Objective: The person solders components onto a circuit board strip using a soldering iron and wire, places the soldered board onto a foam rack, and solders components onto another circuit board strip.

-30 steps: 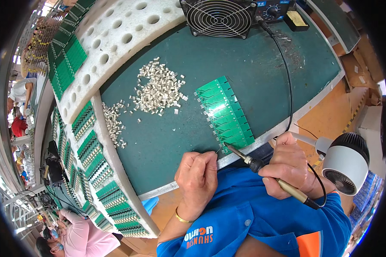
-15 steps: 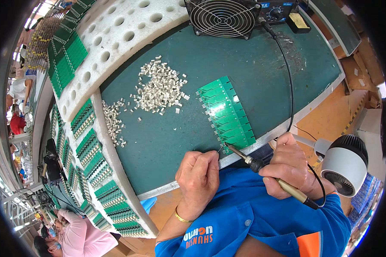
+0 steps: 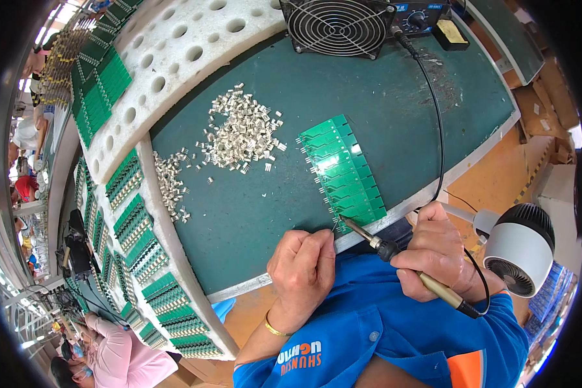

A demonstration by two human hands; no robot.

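Note:
A green circuit board panel (image 3: 344,173), with white pin connectors along its left edge, lies near the front edge of the bench. My right hand (image 3: 433,255) is closed round a soldering iron (image 3: 387,248), whose tip touches or nearly touches the connector pins at the panel's near left corner. Beside that corner my left hand (image 3: 302,268) is closed in a pinch. A thin strand of solder wire (image 3: 334,229) shows faintly at its fingertips, pointing toward the iron tip; most of it is hidden in the fingers.
Loose white connectors (image 3: 242,132) lie piled on the green bench mat (image 3: 258,200). White foam boards (image 3: 174,271) at the left carry several green circuit boards. A fume fan (image 3: 336,27), soldering station (image 3: 415,19) and sponge holder (image 3: 450,33) stand behind; a small white fan (image 3: 514,252) is at right.
My left hand has shifted slightly to the right and toward me. The soldering iron and my right hand stay almost where they were, and the panel has hardly moved.

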